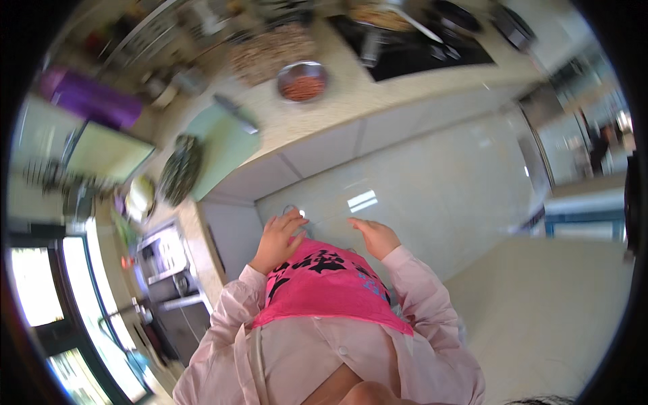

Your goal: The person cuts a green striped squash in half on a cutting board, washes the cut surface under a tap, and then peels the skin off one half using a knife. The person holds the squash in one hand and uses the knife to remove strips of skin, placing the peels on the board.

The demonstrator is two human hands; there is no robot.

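My left hand [280, 242] is in front of the pink apron [324, 283], fingers spread and holding nothing. On the other side of the apron, my right hand [375, 237] is raised with its fingers straight and nothing in it. Beyond them on the counter lies a green cutting board [223, 139]. A knife [235, 112] rests across its far part. By the board's left edge is a dark green, ridged vegetable [181, 169], blurred. Behind the board, a metal bowl [302, 82] contains reddish pieces that I cannot identify.
A black cooktop [405, 55] carries a pan of food [379, 17] with a light-handled utensil across it. A purple cylinder [91, 96] stands at the left, above a framed pale board [109, 152]. A sink [162, 253] is set in the left counter. White cabinets [324, 152] border the tiled floor [430, 177].
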